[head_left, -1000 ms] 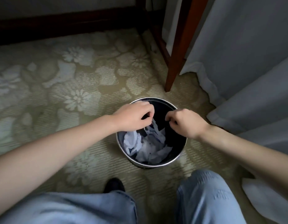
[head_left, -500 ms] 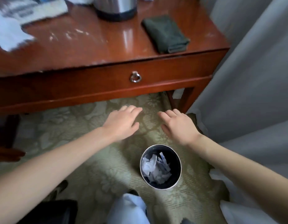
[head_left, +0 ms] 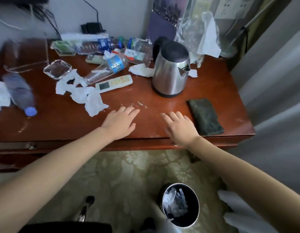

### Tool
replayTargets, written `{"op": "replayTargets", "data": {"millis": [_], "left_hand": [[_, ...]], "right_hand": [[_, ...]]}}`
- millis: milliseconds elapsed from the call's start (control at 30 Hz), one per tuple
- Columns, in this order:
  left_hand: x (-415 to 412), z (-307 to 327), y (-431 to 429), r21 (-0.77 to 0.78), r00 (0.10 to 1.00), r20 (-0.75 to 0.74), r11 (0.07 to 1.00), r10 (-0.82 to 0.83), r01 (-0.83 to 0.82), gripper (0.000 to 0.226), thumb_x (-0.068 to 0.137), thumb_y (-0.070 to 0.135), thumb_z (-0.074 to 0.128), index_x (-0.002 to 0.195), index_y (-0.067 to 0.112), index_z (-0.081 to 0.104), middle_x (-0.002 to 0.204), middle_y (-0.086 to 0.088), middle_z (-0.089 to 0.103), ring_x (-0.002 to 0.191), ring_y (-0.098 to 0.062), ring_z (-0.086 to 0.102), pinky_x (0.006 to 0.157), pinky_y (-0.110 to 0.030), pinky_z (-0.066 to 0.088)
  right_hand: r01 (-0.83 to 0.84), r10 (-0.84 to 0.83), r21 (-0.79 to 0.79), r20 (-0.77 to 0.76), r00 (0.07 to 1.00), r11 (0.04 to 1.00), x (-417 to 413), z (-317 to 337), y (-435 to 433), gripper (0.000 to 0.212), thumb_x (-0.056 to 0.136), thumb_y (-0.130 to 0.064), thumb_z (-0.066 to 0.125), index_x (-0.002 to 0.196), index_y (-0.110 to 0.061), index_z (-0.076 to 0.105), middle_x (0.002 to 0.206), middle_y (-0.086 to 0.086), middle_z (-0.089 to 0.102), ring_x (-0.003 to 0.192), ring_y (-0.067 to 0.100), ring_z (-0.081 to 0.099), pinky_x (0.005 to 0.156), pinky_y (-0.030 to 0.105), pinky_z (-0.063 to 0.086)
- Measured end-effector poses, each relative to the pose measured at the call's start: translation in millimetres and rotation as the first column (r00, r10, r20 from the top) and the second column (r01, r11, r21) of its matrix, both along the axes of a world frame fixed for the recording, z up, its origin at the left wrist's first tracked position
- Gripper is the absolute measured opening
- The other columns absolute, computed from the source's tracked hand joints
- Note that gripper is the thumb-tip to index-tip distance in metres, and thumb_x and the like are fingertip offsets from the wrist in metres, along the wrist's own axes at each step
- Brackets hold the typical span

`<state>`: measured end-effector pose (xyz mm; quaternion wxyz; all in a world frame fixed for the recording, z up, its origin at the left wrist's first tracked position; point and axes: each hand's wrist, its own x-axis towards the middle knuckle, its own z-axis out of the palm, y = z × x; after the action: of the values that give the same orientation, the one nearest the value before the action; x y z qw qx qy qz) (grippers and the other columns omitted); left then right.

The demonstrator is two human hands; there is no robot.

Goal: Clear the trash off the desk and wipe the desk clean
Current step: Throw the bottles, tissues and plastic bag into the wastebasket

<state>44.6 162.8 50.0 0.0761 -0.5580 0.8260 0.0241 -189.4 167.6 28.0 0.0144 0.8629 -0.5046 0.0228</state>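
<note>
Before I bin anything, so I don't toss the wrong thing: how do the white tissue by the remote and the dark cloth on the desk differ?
The tissue is white; the cloth is dark. The tissue is crumpled and torn; the cloth is folded flat. The tissue lies left of the left hand; the cloth lies right of the right hand. Both rest on the desk, in neither hand.

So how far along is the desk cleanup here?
Done: some crumpled paper sits in the bin. In hand: nothing; the left hand and right hand are open above the desk. Left: the torn tissue, the bottle lying by the remote, crumbs near the fingers, and wiping, since the dark cloth lies folded, untouched.
</note>
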Motion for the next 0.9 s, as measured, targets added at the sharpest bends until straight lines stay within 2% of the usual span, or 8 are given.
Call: {"op": "replayTargets", "data": {"millis": [67, 167, 300, 467, 667, 767, 833, 900], "left_hand": [[18, -3, -16, 0.0, 0.999, 0.024, 0.999, 0.046, -0.046, 0.057, 0.095, 0.035, 0.038, 0.147, 0.02, 0.021, 0.151, -0.002, 0.029, 0.13, -0.023, 0.034, 0.093, -0.041, 0.043], [47, -16, -43, 0.001, 0.991, 0.065, 0.993, 0.116, -0.117, 0.06, 0.095, 0.038, 0.037, 0.149, 0.021, 0.016, 0.154, -0.004, 0.022, 0.133, -0.025, 0.03, 0.095, -0.042, 0.041], [81, -32, -91, 0.014, 0.977, 0.091, 0.981, 0.192, -0.194, 0.063, 0.095, 0.044, 0.035, 0.149, 0.022, 0.012, 0.156, -0.003, 0.016, 0.138, -0.023, 0.024, 0.101, -0.043, 0.035], [112, -39, -152, -0.051, 0.977, 0.117, 0.984, 0.176, -0.171, 0.063, 0.093, 0.045, 0.037, 0.148, 0.022, 0.018, 0.156, -0.005, 0.015, 0.139, -0.025, 0.02, 0.108, -0.045, 0.024], [129, -31, -221, -0.057, 0.984, 0.041, 0.984, 0.171, -0.168, 0.071, 0.09, 0.055, 0.038, 0.149, 0.028, 0.01, 0.157, -0.009, 0.007, 0.137, -0.031, 0.02, 0.106, -0.047, 0.024], [133, -31, -250, 0.031, 0.982, -0.042, 0.983, 0.183, -0.182, 0.081, 0.085, 0.061, 0.046, 0.148, 0.033, 0.004, 0.154, -0.009, 0.013, 0.13, -0.032, 0.032, 0.096, -0.045, 0.038], [137, -31, -263, 0.125, 0.977, -0.106, 0.977, 0.185, -0.171, 0.092, 0.081, 0.058, 0.056, 0.148, 0.032, -0.001, 0.148, -0.009, 0.024, 0.122, -0.031, 0.044, 0.082, -0.041, 0.046], [144, -31, -272, 0.216, 0.967, -0.181, 0.966, 0.181, -0.14, 0.097, 0.078, 0.051, 0.065, 0.148, 0.027, 0.002, 0.144, -0.009, 0.033, 0.116, -0.029, 0.05, 0.077, -0.039, 0.047]], "right_hand": [[-0.002, 0.002, 0.031, 0.021, 1.0, 1.0, 19, -1, -23, 0.051, 0.078, -0.023, 0.066, 0.126, -0.011, 0.054, 0.106, 0.013, 0.061, 0.088, 0.035, 0.058, 0.064, 0.04, 0.05], [0.005, -0.009, 0.072, 0.049, 0.999, 0.997, 48, -9, -60, 0.052, 0.088, -0.025, 0.054, 0.137, -0.014, 0.041, 0.124, 0.013, 0.051, 0.107, 0.035, 0.049, 0.079, 0.045, 0.047], [-0.001, -0.003, 0.123, 0.028, 1.0, 0.992, 83, -25, -115, 0.055, 0.094, -0.033, 0.043, 0.145, -0.02, 0.026, 0.144, 0.01, 0.034, 0.124, 0.032, 0.036, 0.094, 0.044, 0.037], [0.041, -0.041, 0.179, -0.005, 0.999, 0.983, 118, -30, -178, 0.062, 0.094, -0.035, 0.041, 0.148, -0.022, 0.015, 0.155, 0.012, 0.011, 0.137, 0.037, 0.016, 0.11, 0.049, 0.018], [0.185, -0.21, 0.308, 0.05, 0.976, 0.933, 158, -23, -237, 0.068, 0.094, -0.053, 0.032, 0.148, -0.032, -0.004, 0.156, 0.009, -0.013, 0.138, 0.049, -0.009, 0.107, 0.064, 0.006], [0.275, -0.348, 0.37, 0.147, 0.926, 0.887, 177, -22, -258, 0.068, 0.093, -0.056, 0.032, 0.147, -0.035, -0.002, 0.157, 0.007, -0.011, 0.139, 0.046, -0.009, 0.108, 0.064, 0.005], [0.341, -0.396, 0.273, 0.177, 0.901, 0.899, 186, -20, -269, 0.066, 0.093, -0.054, 0.037, 0.148, -0.03, 0.011, 0.157, 0.011, 0.004, 0.139, 0.045, 0.005, 0.107, 0.063, 0.012], [0.396, -0.422, 0.164, 0.176, 0.889, 0.903, 191, -14, -282, 0.063, 0.092, -0.051, 0.04, 0.147, -0.026, 0.02, 0.154, 0.013, 0.016, 0.137, 0.043, 0.014, 0.107, 0.062, 0.016]]}}
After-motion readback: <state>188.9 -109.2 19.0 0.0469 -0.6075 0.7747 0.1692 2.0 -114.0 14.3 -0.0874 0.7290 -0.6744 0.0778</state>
